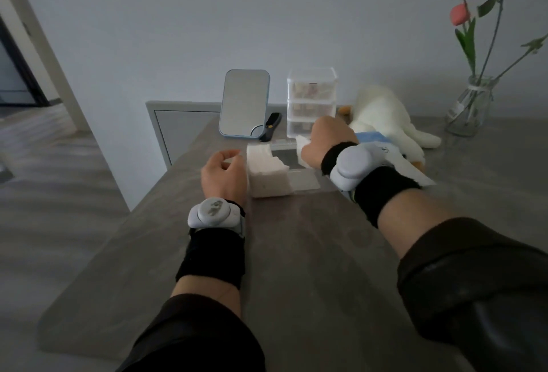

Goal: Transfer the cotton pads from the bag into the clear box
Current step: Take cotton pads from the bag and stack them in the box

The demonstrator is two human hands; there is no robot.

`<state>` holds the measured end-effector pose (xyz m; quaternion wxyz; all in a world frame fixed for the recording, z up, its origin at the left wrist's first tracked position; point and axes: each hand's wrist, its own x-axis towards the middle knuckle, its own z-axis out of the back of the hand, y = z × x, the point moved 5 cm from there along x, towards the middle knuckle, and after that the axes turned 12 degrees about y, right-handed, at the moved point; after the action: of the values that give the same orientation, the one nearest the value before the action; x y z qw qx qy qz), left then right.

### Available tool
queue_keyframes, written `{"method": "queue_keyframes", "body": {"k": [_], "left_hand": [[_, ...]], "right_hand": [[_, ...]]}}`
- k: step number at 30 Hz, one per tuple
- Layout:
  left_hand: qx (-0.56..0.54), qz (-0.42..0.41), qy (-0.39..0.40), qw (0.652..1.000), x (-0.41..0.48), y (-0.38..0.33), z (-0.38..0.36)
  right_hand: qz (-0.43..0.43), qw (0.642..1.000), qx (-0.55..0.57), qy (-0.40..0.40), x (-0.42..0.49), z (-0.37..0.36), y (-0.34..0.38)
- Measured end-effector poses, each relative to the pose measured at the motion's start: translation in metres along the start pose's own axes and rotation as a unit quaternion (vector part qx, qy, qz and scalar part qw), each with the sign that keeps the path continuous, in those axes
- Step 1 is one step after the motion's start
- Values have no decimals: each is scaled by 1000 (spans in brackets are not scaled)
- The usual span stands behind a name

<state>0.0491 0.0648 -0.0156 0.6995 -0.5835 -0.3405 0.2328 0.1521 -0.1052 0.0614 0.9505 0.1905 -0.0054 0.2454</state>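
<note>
Head view: the right hand (329,143), clamped on cotton pads (303,142), should seat them squarely in the clear box (305,182) (whether the left hand (224,177) grips anything is unclear).

A grey table (296,253) stands against a pale wall (178,16). At its far edge a blue-framed mirror (244,102) stands propped, with a small black object (272,124) just right of its base. Right of that is a stack of clear drawers (311,96), then a white plush toy (382,116) lying down. Far right, a glass vase (471,105) holds green stems and a pink bud (459,14).
</note>
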Motion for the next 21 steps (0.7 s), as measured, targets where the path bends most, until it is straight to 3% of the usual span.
{"method": "queue_keyframes", "body": {"k": [6,10,16,21], "left_hand": [[15,7,33,999,0,1,-4],[21,6,38,999,1,2,-6],[21,15,32,999,0,1,-6],[14,21,37,999,0,2,-7]], "right_hand": [[10,992,-106,69,6,-16,11],[-18,983,-72,167,11,-25,18],[-46,958,91,268,9,-29,20],[-56,961,24,271,2,-21,23]]}}
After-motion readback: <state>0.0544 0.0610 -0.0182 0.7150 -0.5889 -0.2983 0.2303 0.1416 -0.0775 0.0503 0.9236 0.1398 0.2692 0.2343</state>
